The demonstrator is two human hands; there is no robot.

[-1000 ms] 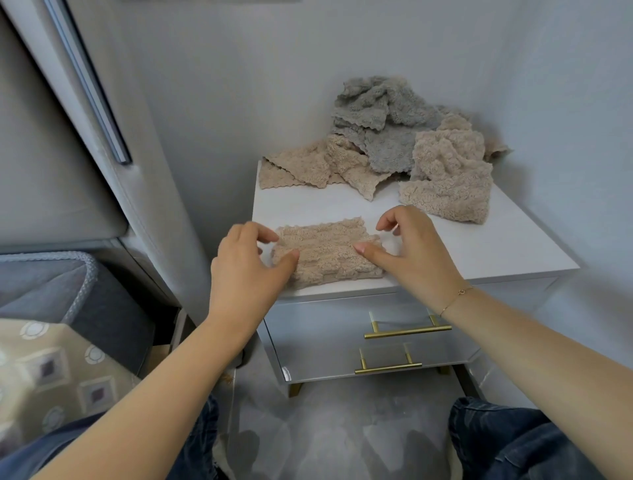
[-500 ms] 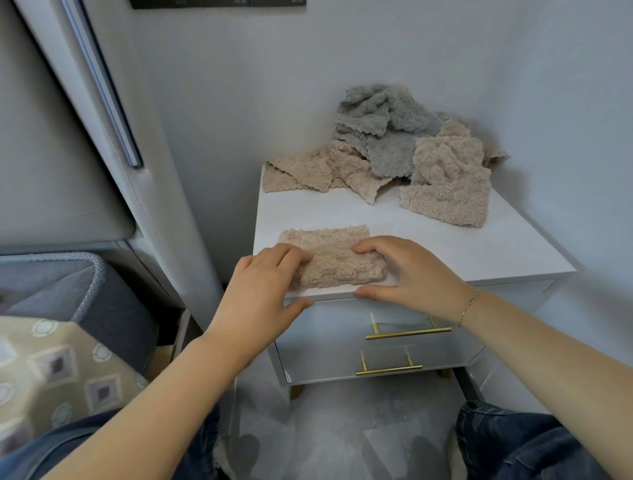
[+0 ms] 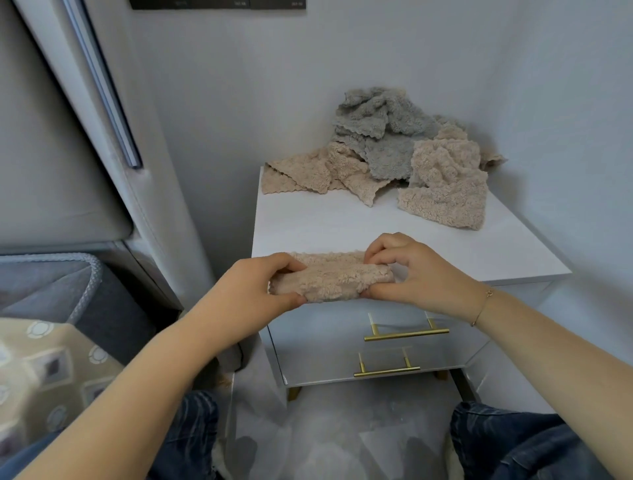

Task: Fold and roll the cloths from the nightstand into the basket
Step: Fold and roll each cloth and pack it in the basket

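Head view. A beige cloth (image 3: 330, 281), folded into a narrow band and partly rolled, lies across the front edge of the white nightstand (image 3: 342, 222), just below the centre of the frame. It runs left to right between the two hands, with each end inside a grip.

The left hand (image 3: 253, 291) pinches the band's left end: thumb beneath the near edge, fingers curled over the top, closed down narrow onto the fabric. The right hand (image 3: 414, 274) holds the right end likewise, fingertips bent over the far side of the roll and thumb under the near side, also closed tight on the cloth. A thin bracelet (image 3: 483, 306) sits on the right wrist.

A heap of unfolded cloths occupies the back of the nightstand, right of centre in the upper half of the frame: grey cloths (image 3: 380, 130) on top against the wall, a flat beige cloth (image 3: 308, 173) to their left, a crumpled beige cloth (image 3: 445, 185) to their right. The heap is well apart from the held cloth.

A grey basket (image 3: 85, 270) with a corded rim stands at the left edge, mid-height, beside the nightstand.

Two brass drawer handles (image 3: 406, 334) show on the nightstand front, below the hands.

A dark strip (image 3: 219, 4) at the top edge carries markings too small to read. No other writing is visible.
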